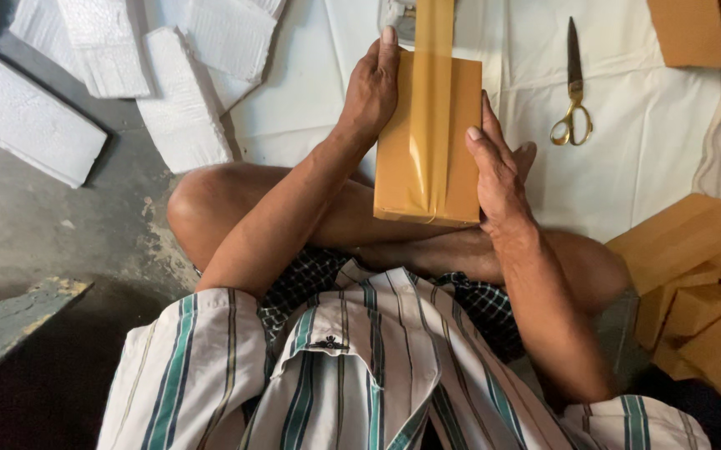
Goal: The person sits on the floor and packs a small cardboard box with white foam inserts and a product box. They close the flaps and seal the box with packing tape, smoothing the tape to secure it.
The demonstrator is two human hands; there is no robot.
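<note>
While hands grip parcel (427,142) edges, scissors (573,92) well apart.

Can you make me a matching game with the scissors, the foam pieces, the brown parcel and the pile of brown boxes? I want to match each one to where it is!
Things:
1. scissors
2. white foam pieces
3. brown parcel
4. pile of brown boxes

Places:
A. between the left hand and right hand
B. far right, beside the knee
C. top left, on the floor
D. on the white cloth, right of the parcel

Pairs: 1-D, 2-C, 3-A, 4-B
</note>
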